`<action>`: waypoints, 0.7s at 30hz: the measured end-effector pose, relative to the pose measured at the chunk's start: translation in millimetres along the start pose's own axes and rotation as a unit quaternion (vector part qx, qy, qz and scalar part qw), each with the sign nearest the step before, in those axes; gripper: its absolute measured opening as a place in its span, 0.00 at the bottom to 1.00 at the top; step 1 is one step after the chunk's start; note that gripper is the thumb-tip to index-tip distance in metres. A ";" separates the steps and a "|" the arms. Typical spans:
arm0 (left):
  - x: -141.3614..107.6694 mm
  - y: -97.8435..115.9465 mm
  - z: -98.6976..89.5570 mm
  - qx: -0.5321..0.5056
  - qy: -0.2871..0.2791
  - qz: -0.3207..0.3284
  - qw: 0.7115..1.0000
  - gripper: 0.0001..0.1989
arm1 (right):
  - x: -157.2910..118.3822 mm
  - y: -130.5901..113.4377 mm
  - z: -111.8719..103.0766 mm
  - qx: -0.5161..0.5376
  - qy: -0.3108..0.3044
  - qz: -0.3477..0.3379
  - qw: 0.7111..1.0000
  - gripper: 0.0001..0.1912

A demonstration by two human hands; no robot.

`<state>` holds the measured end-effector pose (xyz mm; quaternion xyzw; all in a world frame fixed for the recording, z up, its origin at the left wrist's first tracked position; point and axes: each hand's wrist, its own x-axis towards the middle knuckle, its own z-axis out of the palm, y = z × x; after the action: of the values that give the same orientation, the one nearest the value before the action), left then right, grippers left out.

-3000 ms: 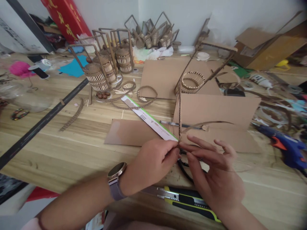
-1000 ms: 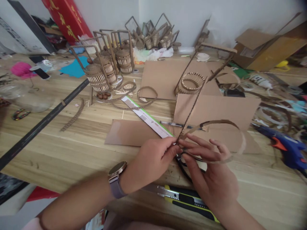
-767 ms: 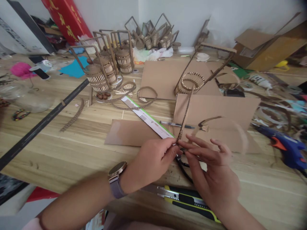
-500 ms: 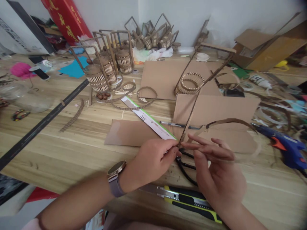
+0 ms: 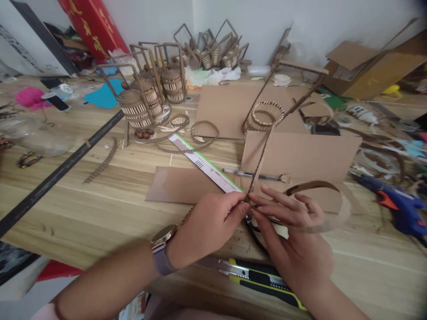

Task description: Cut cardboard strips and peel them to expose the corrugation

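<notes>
My left hand (image 5: 213, 229), with a watch on its wrist, pinches a narrow braided brown strip (image 5: 261, 162) between thumb and forefinger. The strip runs up from my fingertips toward a small woven basket (image 5: 263, 122) with a tall handle. Against the left fingertips, my right hand (image 5: 298, 244) pinches the strip's lower end, its other fingers spread out. A flat brown band (image 5: 315, 183) loops out past the right fingers, blurred where it curves back. Beneath both hands lie black curved handles (image 5: 255, 238), partly hidden. The exact join between the fingertips is covered.
A yellow-black utility knife (image 5: 256, 280) lies at the near edge. Ahead are a white strip with green edge (image 5: 207, 168), a pen (image 5: 248, 174) and cardboard sheets (image 5: 300, 153). A blue glue gun (image 5: 396, 202) rests at right; lidded baskets (image 5: 133, 109) stand at back left.
My right hand has moved slightly left, its thumb and forefinger coming in to the strip beside my left fingertips. The looped band has swung lower. My left hand stays nearly in place.
</notes>
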<state>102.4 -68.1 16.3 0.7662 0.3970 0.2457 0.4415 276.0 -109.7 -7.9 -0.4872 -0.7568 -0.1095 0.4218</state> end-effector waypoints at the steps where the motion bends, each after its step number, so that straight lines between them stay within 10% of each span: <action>1: -0.1 -0.3 0.3 -0.001 -0.001 0.002 1.000 0.14 | -0.2 0.3 -0.4 0.003 -0.003 0.000 1.000 0.07; 21: -0.1 -0.1 -0.1 0.003 -0.001 -0.007 1.000 0.13 | -3.0 -0.7 0.3 0.006 -0.004 0.019 1.000 0.06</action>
<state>102.2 -68.1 16.3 0.7649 0.4023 0.2410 0.4415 275.8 -111.9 -10.2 -0.4991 -0.7499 -0.0951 0.4237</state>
